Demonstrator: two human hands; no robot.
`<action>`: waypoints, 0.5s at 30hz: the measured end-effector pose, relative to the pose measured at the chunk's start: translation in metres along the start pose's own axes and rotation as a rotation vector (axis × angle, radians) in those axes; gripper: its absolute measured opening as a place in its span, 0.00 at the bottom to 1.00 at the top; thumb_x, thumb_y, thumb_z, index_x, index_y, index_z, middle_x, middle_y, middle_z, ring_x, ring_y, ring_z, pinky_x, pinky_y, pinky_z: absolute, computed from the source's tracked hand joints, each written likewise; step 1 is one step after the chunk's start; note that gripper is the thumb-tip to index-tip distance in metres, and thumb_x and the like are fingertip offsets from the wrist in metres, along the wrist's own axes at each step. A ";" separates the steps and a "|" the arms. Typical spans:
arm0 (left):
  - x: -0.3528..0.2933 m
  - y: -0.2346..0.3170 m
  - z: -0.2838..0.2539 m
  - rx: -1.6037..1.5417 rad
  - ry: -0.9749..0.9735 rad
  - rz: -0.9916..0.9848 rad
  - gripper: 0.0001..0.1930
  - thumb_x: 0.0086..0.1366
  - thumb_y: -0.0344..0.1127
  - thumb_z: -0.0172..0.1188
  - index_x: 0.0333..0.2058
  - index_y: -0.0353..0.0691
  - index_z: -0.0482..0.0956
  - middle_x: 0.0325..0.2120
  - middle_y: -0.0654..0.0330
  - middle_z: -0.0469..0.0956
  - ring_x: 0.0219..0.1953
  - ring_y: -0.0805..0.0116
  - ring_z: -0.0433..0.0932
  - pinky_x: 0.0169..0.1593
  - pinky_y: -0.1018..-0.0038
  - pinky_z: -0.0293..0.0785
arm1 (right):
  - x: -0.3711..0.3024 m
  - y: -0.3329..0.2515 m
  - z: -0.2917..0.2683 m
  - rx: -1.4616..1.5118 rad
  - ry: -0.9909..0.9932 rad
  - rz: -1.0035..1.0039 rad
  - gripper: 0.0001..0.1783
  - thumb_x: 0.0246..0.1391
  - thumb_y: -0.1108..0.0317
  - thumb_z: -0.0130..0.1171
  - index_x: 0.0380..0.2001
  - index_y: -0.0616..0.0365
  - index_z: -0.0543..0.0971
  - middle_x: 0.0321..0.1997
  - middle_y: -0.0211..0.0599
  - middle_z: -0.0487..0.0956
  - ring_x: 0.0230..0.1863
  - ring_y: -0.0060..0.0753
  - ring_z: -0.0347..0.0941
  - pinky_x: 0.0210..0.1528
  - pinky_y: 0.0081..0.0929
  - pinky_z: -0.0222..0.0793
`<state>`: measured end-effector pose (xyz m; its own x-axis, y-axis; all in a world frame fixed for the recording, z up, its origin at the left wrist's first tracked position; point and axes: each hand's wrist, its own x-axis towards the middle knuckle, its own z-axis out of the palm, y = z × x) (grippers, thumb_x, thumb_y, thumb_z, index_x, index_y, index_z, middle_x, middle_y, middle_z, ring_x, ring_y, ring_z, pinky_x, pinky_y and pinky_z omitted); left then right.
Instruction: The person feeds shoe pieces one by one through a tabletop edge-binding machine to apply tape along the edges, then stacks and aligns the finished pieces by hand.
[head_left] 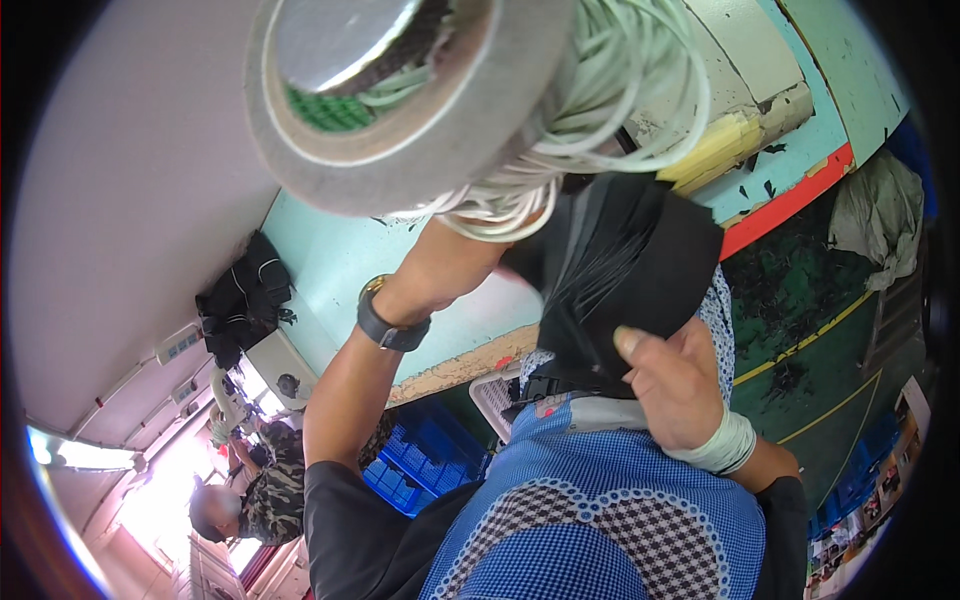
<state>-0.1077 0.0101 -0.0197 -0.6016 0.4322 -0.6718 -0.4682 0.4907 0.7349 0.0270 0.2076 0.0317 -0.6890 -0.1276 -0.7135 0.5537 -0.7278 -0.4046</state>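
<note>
A stack of black fabric pieces (pixel 640 270), its layered edges fanned, hangs in front of my apron. My right hand (pixel 680 385) grips its lower right edge, thumb on top and fingers curled; white loops (pixel 730 445) circle that wrist. My left hand (pixel 450 265), with a dark-strapped watch (pixel 390 320) on the wrist, reaches to the stack's upper left. Its fingertips are hidden behind white cords and the fabric. A bunch of white cord loops (pixel 630 80) hangs just above, beside a big grey ring (pixel 400 170) with a shiny round cap (pixel 345 40).
A pale green table (pixel 320 240) with a worn edge and red strip (pixel 790 205) lies ahead, bearing black scraps. Blue crates (pixel 420 455) stand below left. Another person (pixel 265 490) in camouflage works far left. A grey sack (pixel 880 215) hangs at right, above a green floor with yellow lines.
</note>
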 end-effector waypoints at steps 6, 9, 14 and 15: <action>-0.006 0.001 0.007 -0.407 -0.049 -0.095 0.12 0.72 0.34 0.52 0.35 0.29 0.79 0.29 0.57 0.81 0.32 0.73 0.83 0.40 0.73 0.84 | 0.003 0.004 -0.008 0.004 -0.042 -0.030 0.21 0.51 0.79 0.53 0.50 0.67 0.74 0.46 0.37 0.79 0.46 0.27 0.75 0.52 0.27 0.70; -0.003 0.021 0.003 -0.328 -0.119 -0.210 0.12 0.71 0.33 0.54 0.31 0.31 0.78 0.22 0.59 0.81 0.24 0.70 0.84 0.30 0.80 0.82 | 0.001 0.004 -0.015 -0.031 -0.126 0.077 0.32 0.48 0.79 0.52 0.60 0.65 0.65 0.57 0.41 0.73 0.58 0.33 0.71 0.63 0.34 0.64; 0.001 0.012 -0.002 -0.269 -0.115 -0.210 0.13 0.70 0.36 0.57 0.29 0.32 0.78 0.19 0.62 0.80 0.21 0.76 0.82 0.26 0.83 0.80 | -0.003 0.004 -0.004 0.065 -0.101 0.049 0.23 0.49 0.79 0.54 0.51 0.66 0.73 0.48 0.37 0.78 0.47 0.27 0.75 0.52 0.27 0.70; 0.000 0.014 0.000 -0.306 -0.091 -0.184 0.13 0.70 0.36 0.57 0.29 0.33 0.79 0.19 0.63 0.79 0.20 0.77 0.81 0.25 0.84 0.79 | -0.002 0.002 -0.004 0.057 -0.106 0.055 0.23 0.49 0.79 0.54 0.52 0.66 0.73 0.48 0.38 0.78 0.47 0.27 0.74 0.53 0.27 0.70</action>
<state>-0.1145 0.0171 -0.0090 -0.4354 0.4300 -0.7909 -0.7433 0.3239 0.5853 0.0314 0.2087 0.0300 -0.7056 -0.2367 -0.6679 0.5665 -0.7547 -0.3310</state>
